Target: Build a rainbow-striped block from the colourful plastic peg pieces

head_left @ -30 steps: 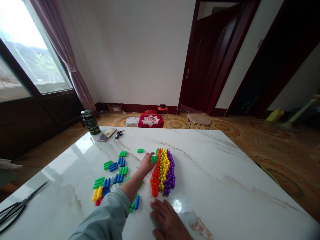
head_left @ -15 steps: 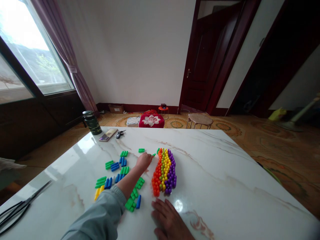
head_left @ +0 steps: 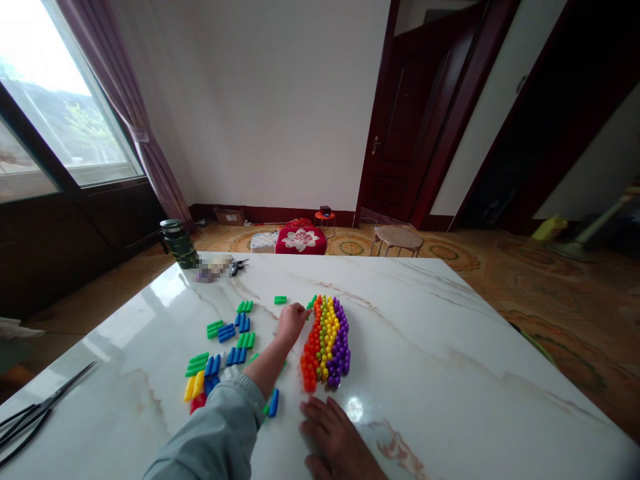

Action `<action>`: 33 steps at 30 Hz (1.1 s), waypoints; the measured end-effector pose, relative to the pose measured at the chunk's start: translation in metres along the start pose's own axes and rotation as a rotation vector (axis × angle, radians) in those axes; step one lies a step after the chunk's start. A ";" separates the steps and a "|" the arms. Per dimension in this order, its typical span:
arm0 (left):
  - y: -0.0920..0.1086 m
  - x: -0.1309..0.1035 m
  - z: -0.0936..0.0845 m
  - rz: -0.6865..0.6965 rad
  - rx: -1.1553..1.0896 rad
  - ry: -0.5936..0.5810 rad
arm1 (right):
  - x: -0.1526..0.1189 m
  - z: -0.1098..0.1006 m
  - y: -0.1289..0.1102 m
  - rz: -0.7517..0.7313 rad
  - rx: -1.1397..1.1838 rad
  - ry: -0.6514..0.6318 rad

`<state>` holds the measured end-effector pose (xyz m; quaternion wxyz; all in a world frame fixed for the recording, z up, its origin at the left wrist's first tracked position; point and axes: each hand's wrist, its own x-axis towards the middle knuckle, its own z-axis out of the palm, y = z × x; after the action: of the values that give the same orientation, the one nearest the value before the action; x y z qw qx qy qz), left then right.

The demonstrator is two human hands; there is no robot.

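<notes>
**A living room at home, seen across a marble-topped table**

A white marble table [head_left: 450,347] stands in a domestic room with patterned floor tiles [head_left: 550,267], a dark wooden door [head_left: 400,133], purple curtains [head_left: 130,113] beside a large window [head_left: 55,120], a red embroidered cushion [head_left: 300,240], a small round stool [head_left: 397,239] and a cardboard box [head_left: 230,215] along the white wall.

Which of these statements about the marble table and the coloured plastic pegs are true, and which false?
1. The left hand reaches to the far left edge of the striped orange, yellow, green and purple peg block. True.
2. The right hand holds scissors. False: it lies flat on the white marble table; the black scissors lie apart at the left edge.
3. Loose green and blue pegs lie left of the block. True.
4. The dark green flask lies tipped over. False: it stands upright.
</notes>
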<state>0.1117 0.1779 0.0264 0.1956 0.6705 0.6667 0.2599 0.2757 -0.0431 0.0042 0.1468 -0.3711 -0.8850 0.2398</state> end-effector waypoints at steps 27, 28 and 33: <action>-0.020 -0.005 -0.022 0.003 -0.171 0.038 | -0.001 -0.004 -0.008 0.041 -0.008 0.054; -0.028 -0.008 -0.033 0.008 -0.157 0.036 | -0.001 -0.004 -0.009 0.037 -0.014 0.054; -0.073 -0.039 -0.084 0.026 -0.056 -0.032 | -0.001 -0.002 -0.008 0.023 -0.043 0.059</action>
<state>0.0037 0.1345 0.0449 0.2215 0.6775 0.6471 0.2705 0.2723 -0.0480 0.0099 0.1620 -0.3914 -0.8809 0.2112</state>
